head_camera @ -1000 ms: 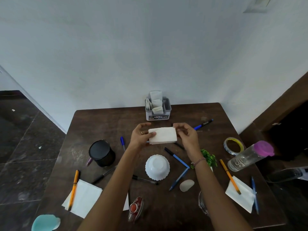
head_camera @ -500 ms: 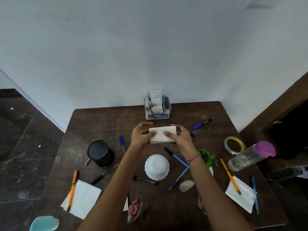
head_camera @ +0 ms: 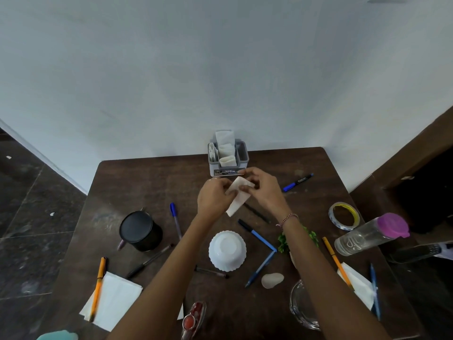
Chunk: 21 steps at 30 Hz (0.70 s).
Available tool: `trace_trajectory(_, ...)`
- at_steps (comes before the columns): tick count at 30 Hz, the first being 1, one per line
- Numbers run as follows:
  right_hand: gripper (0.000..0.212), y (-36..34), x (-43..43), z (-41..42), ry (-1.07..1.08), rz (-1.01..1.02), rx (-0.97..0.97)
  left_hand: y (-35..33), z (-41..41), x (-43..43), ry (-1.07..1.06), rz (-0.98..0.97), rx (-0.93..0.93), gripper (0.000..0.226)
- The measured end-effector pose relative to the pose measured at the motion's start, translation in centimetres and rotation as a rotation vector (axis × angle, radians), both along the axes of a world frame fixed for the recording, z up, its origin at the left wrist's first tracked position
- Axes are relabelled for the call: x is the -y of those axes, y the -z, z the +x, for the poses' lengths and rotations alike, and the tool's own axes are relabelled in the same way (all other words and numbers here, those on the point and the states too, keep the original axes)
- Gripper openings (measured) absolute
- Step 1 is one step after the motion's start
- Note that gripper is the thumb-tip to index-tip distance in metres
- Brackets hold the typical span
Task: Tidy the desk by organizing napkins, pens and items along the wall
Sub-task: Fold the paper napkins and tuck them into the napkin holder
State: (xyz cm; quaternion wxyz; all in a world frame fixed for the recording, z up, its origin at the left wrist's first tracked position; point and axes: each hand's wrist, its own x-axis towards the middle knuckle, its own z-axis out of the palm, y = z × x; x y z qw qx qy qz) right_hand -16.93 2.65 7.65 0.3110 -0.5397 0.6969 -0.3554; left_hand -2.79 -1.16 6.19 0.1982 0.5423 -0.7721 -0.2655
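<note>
Both my hands hold one folded white napkin (head_camera: 238,199) above the middle of the dark wooden desk (head_camera: 152,182). My left hand (head_camera: 214,198) pinches its left edge and my right hand (head_camera: 263,190) grips its upper end, so it hangs tilted and folded narrow. Just behind my hands a grey holder (head_camera: 229,165) with several folded napkins stands against the wall. Flat napkins lie at the front left (head_camera: 115,300) and front right (head_camera: 359,287). Pens lie scattered: a blue marker (head_camera: 297,182), a blue pen (head_camera: 176,220), an orange pen (head_camera: 98,288).
An upturned white bowl (head_camera: 227,249) sits below my hands, a black mug (head_camera: 140,230) to the left. At the right are a tape roll (head_camera: 344,215), a clear bottle with a purple lid (head_camera: 370,234) and a small green plant (head_camera: 284,241). A glass dish (head_camera: 302,307) sits at the front.
The napkin was held flat and wide between both hands; now it is folded narrower and tilted. Both hands have moved closer together and toward the grey holder.
</note>
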Motion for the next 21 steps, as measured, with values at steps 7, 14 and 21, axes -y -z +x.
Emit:
trace_trajectory(7,0.023,1.3,0.2,1.2,0.423,0.077,0.261,0.3,-1.9,1.4,-0.197,0.003,-0.048,0.029)
trace_trajectory(14,0.046,1.8,3.1,1.0,0.408,0.250,0.976,1.6,-4.4,2.9,-0.188,0.045,-0.255,0.019)
trace_trajectory(21,0.059,2.1,6.1,-1.4,0.334,0.138,1.037,1.7,-6.8,4.7,-0.125,0.223,-0.685,0.036)
